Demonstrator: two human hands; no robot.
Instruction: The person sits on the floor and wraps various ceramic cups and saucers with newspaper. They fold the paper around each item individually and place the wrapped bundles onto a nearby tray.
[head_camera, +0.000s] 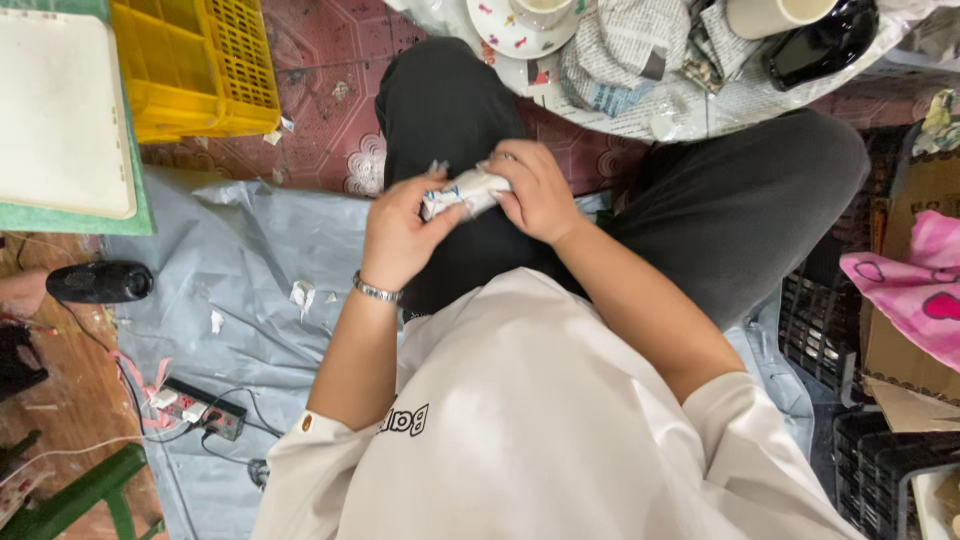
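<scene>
I sit cross-legged in black trousers and look down at my lap. Both hands hold a small white paper-wrapped bundle (462, 192) with blue marks, above my left knee. My left hand (400, 232), with a silver bracelet at the wrist, grips the bundle's left end. My right hand (535, 192) wraps around its right end from above. In front of my knees lie crumpled newspaper (625, 45), a white patterned saucer (505, 32) with a cup (540, 10) on it, and a cream mug (775, 14).
A yellow plastic crate (195, 65) and a white board (55, 110) lie at the upper left. Grey sheeting (230, 270) covers the floor, with a power strip (200, 408) and a black device (98, 282). Black crates (830, 320), cardboard and a pink bag (915, 285) are at the right.
</scene>
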